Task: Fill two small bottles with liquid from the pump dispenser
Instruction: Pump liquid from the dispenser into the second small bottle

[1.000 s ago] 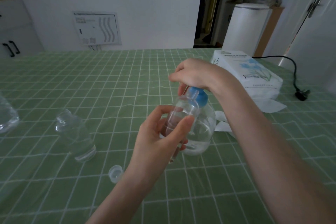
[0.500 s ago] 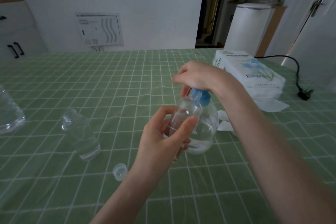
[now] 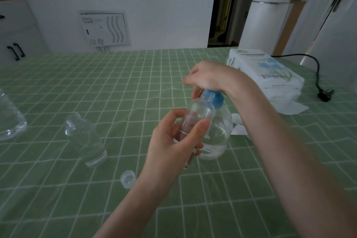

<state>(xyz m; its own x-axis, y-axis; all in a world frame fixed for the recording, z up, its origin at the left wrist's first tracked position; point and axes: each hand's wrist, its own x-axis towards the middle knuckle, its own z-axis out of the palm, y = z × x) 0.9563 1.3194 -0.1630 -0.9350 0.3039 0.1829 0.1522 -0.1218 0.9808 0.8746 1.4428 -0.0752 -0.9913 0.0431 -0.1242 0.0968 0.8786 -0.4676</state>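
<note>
**Bottle held to the pump nozzle**

Table (image 3: 96,87), under a green check cloth, carries everything; tissue pack (image 3: 266,75) lies right and behind, near the right forearm, with loose tissues (image 3: 238,129) just beside the dispenser. Dispenser (image 3: 218,137), clear and low on liquid, stands at centre; right hand (image 3: 210,77) sits over its blue pump (image 3: 215,99), fingers curled down round it. Left hand (image 3: 170,147) holds the bottle (image 3: 199,114) off the table, thumb and fingers wrapped round its body, mouth tilted up against the nozzle. Second bottle (image 3: 85,141) stands uncapped, well apart to the left; cap (image 3: 127,178) lies near the left wrist.

Likely faults: the mouth slipping off the nozzle on a stroke, sending liquid over fingers and cloth; an off-centre press tipping the light dispenser towards the tissues; overfilling, since clear liquid in clear plastic reads poorly in this dim light; the left forearm sweeping the cap aside.

Room: open cloth lies left of and nearer than the hands; the far edge is well off; the right side is crowded by the pack.
</note>
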